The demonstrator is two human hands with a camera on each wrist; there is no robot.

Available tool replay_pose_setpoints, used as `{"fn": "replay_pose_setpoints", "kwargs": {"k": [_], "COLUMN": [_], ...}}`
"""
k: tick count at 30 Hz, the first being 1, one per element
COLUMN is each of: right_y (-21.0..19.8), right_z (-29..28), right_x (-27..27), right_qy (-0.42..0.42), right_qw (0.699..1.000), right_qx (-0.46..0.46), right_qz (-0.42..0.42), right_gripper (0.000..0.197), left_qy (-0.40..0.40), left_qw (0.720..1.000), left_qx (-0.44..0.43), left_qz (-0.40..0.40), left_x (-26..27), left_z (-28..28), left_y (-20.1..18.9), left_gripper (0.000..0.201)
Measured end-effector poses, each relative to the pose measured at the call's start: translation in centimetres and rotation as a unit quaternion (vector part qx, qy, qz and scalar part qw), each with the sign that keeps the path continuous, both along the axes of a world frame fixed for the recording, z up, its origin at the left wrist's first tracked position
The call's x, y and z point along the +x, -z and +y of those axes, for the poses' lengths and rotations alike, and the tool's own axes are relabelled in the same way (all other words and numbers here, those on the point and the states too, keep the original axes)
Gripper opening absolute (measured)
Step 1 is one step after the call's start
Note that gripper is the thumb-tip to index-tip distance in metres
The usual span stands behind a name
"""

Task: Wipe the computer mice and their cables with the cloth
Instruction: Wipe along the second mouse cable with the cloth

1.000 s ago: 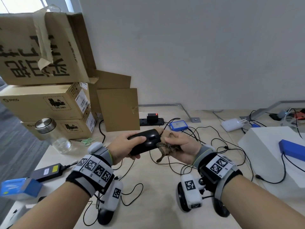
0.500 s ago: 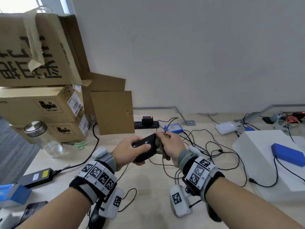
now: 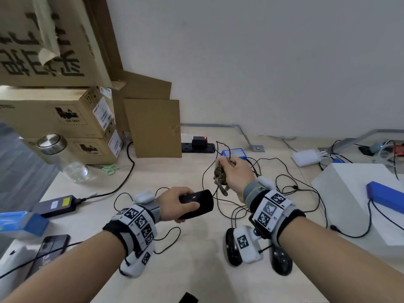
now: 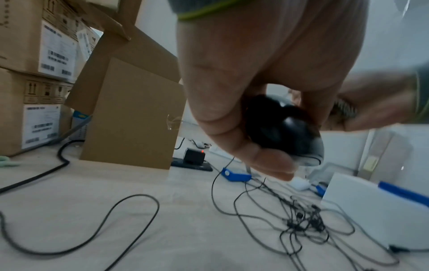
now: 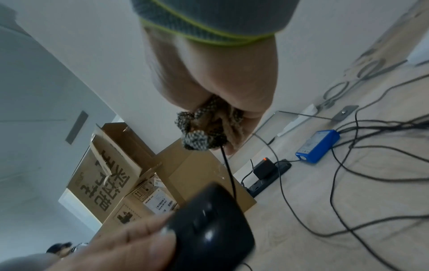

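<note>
My left hand (image 3: 175,203) grips a glossy black computer mouse (image 3: 197,203) above the desk, thumb on top and fingers under it; the same mouse (image 4: 282,129) shows in the left wrist view. Its thin black cable (image 5: 228,169) runs up from the mouse (image 5: 209,229) into a patterned brown-and-checked cloth (image 3: 219,179). My right hand (image 3: 235,172) holds that cloth (image 5: 204,128) bunched round the cable, a hand's length beyond the mouse. Where the cable goes past the cloth is lost among other wires.
A tangle of thin black cables (image 3: 290,193) lies right of my hands, with a blue device (image 3: 234,153), a power strip (image 3: 197,146) and a white box (image 3: 354,193). Cardboard boxes (image 3: 59,114), a glass jar (image 3: 63,158), a black adapter (image 3: 54,205) and a phone (image 3: 51,248) stand left.
My right hand with the cloth has slid off the mouse and along the cable, away from my left hand. The left hand has lowered the mouse a little toward me.
</note>
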State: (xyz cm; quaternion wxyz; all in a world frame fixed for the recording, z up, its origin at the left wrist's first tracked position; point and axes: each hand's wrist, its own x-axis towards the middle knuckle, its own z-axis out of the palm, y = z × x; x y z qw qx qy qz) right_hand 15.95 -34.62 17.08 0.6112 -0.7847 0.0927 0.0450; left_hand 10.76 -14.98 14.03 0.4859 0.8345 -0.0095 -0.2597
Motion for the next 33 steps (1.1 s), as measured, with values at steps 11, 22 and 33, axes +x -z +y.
{"fn": "replay_pose_setpoints", "kwargs": {"k": [11,22,33], "right_y": [-5.5,-6.0,-3.3], "right_z": [-0.7,-1.7,-1.0], "right_x": [2.0,2.5,0.5], "right_qy": [0.001,0.032,-0.009], "right_qw": [0.997,0.995,0.996], "right_qx": [0.019,0.035,0.079], "right_qz": [-0.077,-0.086,-0.034], "right_gripper": [0.029,0.035,0.033], "left_qy": [0.007,0.096,0.233], "left_qw": [0.991,0.965,0.875], "left_qx": [0.087,0.195,0.417], "left_qz": [0.106,0.147,0.08], "left_x": [-4.0,-6.3,-6.1], "left_z": [-0.8,-2.5,-0.6], "left_y": [8.1,11.9,11.8], "left_gripper": [0.022,0.037,0.06]}}
